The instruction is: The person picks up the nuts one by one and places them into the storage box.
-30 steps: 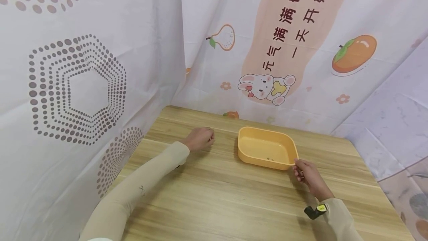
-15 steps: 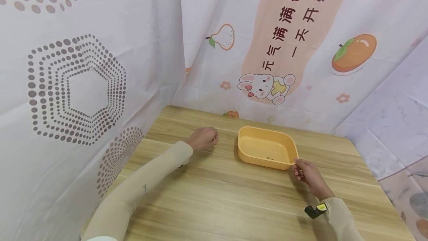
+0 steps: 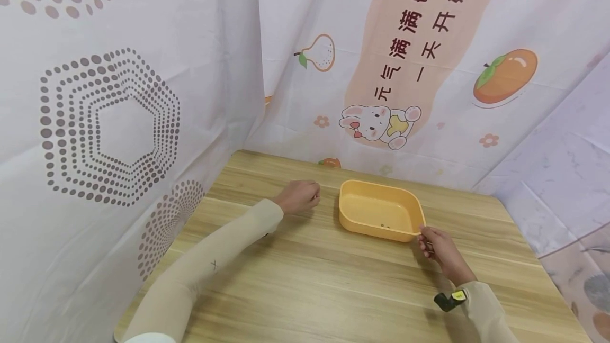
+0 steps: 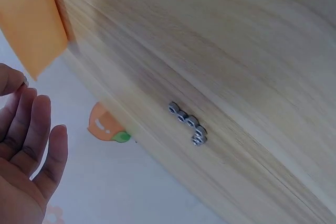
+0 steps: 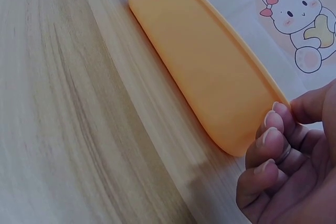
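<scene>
My left hand [image 3: 297, 196] is above the table, a little left of the yellow-orange plastic box [image 3: 374, 230]. In the left wrist view its thumb and forefinger pinch a tiny, mostly hidden metal piece, apparently a nut [image 4: 24, 82]; the other fingers are loosely bent. Several small grey metal nuts [image 4: 191, 121] lie in a touching, bent row on the wood. A couple of small dark pieces [image 3: 385, 226] lie inside the box, too small to make out. With thumb and fingertips, my right hand [image 3: 443, 253] grips the box rim at its near right corner.
The wooden table [image 3: 305, 290] runs back to a printed white curtain [image 3: 295, 115]. Another curtain [image 3: 200, 68] hangs along the left side, and a pale one [image 3: 557, 173] on the right. A small black device [image 3: 448, 301] sits on the right wrist.
My left hand has moved steadily right across the table, closer to the box. My right hand and the box have stayed in place.
</scene>
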`<state>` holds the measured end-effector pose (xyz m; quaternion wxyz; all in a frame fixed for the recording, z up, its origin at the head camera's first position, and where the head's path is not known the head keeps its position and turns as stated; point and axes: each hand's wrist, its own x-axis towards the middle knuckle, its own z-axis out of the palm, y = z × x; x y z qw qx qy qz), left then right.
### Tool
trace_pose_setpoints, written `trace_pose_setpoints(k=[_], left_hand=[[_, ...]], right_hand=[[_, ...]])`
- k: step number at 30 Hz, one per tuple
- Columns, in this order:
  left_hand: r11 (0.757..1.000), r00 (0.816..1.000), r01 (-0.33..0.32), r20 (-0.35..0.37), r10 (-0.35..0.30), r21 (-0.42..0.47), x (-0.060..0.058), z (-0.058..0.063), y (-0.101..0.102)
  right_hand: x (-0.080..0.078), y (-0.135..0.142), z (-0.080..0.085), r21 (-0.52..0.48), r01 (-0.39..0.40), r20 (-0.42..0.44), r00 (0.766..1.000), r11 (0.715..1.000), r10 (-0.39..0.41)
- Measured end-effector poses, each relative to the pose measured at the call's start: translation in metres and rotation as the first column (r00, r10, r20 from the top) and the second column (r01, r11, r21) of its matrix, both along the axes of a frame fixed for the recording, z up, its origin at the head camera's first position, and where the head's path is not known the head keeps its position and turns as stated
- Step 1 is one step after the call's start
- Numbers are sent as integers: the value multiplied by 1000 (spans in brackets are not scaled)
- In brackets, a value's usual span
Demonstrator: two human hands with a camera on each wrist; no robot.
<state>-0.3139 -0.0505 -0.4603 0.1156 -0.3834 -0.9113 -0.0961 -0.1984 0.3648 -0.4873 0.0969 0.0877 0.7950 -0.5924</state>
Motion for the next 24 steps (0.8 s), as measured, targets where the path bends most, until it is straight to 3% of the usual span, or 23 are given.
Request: trace_pose_setpoints(k=[12, 24], left_hand=[[999, 999, 31, -17, -31, -39, 3, 0, 10], [994, 996, 85, -21, -87, -64, 5, 9, 16]], right_hand=[[0, 0, -1, -28, 14, 1, 1000, 1000, -14], [0, 0, -1, -33, 2, 1, 1000, 999, -2]])
